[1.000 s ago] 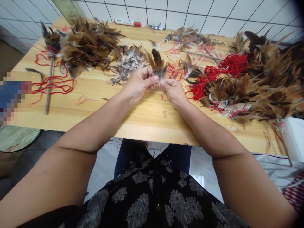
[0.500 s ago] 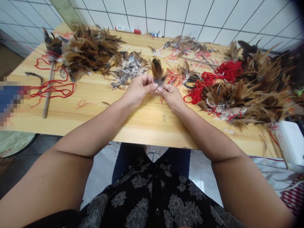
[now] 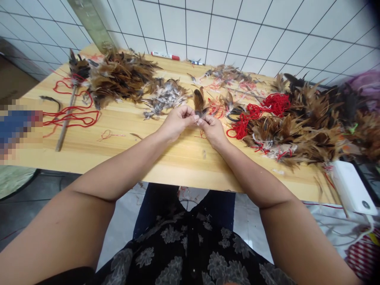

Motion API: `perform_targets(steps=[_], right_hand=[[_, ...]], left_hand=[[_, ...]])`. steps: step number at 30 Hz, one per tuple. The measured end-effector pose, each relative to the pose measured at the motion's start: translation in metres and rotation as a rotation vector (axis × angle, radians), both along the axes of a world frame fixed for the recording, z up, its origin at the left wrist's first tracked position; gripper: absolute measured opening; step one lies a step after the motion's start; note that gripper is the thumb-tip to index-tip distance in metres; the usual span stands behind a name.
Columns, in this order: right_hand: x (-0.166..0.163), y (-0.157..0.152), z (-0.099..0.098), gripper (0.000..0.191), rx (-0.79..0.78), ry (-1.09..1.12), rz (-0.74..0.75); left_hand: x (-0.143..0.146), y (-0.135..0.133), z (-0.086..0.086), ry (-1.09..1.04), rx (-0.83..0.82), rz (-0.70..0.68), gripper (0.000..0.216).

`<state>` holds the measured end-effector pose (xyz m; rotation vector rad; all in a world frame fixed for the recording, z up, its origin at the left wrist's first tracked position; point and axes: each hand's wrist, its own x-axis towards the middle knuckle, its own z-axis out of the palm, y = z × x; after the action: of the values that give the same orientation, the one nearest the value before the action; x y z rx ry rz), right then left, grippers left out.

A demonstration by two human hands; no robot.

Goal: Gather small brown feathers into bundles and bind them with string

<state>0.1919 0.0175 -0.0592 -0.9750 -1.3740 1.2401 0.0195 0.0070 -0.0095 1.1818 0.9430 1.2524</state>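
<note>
My left hand [image 3: 177, 122] and my right hand [image 3: 212, 128] meet over the middle of a wooden table [image 3: 178, 158]. Both pinch the quill end of a small bunch of brown feathers [image 3: 199, 102], which stands up just beyond my fingertips. My fingers are pressed together on it. A tangle of red string [image 3: 261, 109] lies to the right of my right hand. A heap of grey-white feathers [image 3: 166, 97] lies beyond my left hand.
A big brown feather pile [image 3: 121, 77] sits at the back left, another [image 3: 311, 118] fills the right side. A stick wound with red string [image 3: 67, 113] lies at left. A red-capped marker [image 3: 165, 56] lies by the tiled wall. A white box [image 3: 352, 186] sits at the right edge.
My hands stay joined on the feather bunch. The view has tilted upward, so the table and hands sit lower in the frame and more wall shows.
</note>
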Motion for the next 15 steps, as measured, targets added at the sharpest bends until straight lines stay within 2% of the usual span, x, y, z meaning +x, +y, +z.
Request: perform_targets(steps=[3,8,11,15], right_hand=[[0.000,0.001,-0.003,0.055,0.017,-0.047,-0.001],[0.002,0.001,-0.003,0.032,0.070,-0.196,-0.026],[0.002,-0.002,0.001,0.032,0.115,-0.313,-0.020],[0.001,-0.004,0.005,0.034,0.147,-0.416,-0.007]], left_hand=[[0.000,0.000,0.001,-0.030,-0.023,-0.028,0.042],[-0.001,0.001,-0.003,-0.116,-0.111,-0.120,0.051],[-0.002,0.003,-0.007,-0.161,-0.140,-0.167,0.058],[-0.004,0.005,-0.011,-0.185,-0.075,-0.203,0.057]])
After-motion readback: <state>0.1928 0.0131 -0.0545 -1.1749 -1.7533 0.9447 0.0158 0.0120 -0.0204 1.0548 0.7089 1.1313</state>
